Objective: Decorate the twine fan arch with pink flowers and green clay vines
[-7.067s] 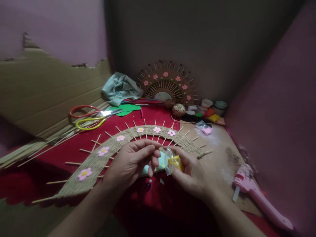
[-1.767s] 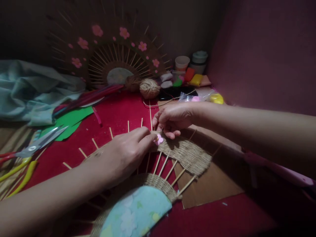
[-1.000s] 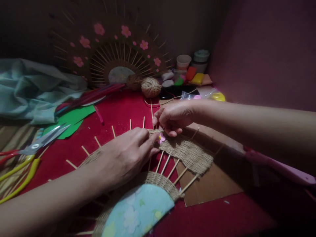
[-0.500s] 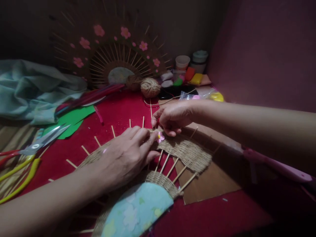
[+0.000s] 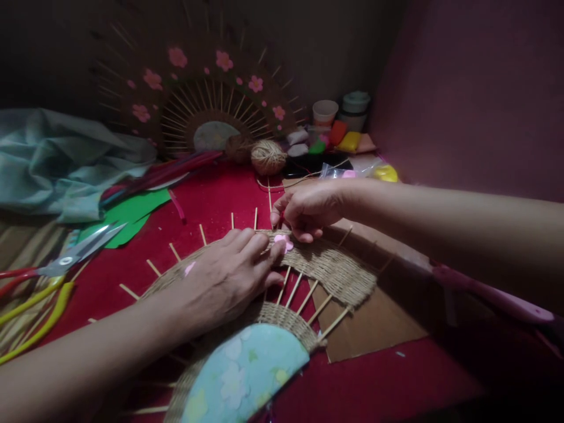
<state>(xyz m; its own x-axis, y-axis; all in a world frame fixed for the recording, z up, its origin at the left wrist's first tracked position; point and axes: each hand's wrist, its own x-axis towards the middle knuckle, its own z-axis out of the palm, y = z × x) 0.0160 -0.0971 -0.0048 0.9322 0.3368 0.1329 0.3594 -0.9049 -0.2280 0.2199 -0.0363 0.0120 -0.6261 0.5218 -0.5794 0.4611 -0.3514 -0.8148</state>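
A half-round fan of woven twine on thin sticks lies in front of me, with a light-blue flowered half-circle at its centre. My left hand rests over the outer woven band, fingers stretched out, one fingertip touching a small pink flower. Another pink piece shows beside its wrist. At the band's upper edge, close to an upright stick, my right hand has its fingers curled and thumb and forefinger pinched. What lies in that pinch is hidden.
Scissors lie at left on green sheet, near yellow-handled pliers or cutters. Behind are a twine ball, coloured clay packs, a cup and a larger flowered fan. Cardboard sits under the fan's right side.
My left hand's fingers have shifted slightly, and more of the pink flower shows. My right hand stays in nearly the same place.
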